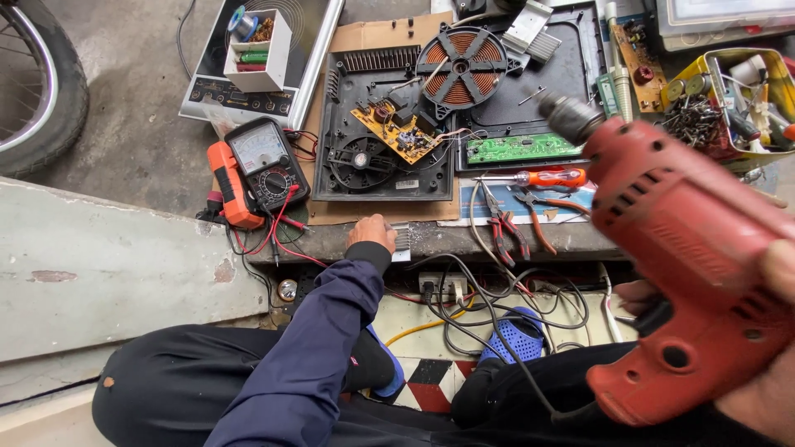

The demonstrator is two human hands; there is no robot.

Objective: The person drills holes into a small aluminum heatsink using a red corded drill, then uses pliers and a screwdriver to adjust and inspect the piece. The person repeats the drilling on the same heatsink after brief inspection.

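The work surface is a low grey concrete counter, rough and stained, with a step down to the floor where a patch of red, black and white tiles shows between the person's legs. On the counter a sheet of brown cardboard lies under an opened induction cooker, with its copper coil and green circuit board uncovered. An orange multimeter lies to its left, and a screwdriver and red pliers to its right. A yellow tray of small parts is at the far right, and a wheel stands at the far left. The left hand presses a small metal heat sink on the counter edge. The right hand is clenched around the grip of a red electric drill, held up close to the camera.
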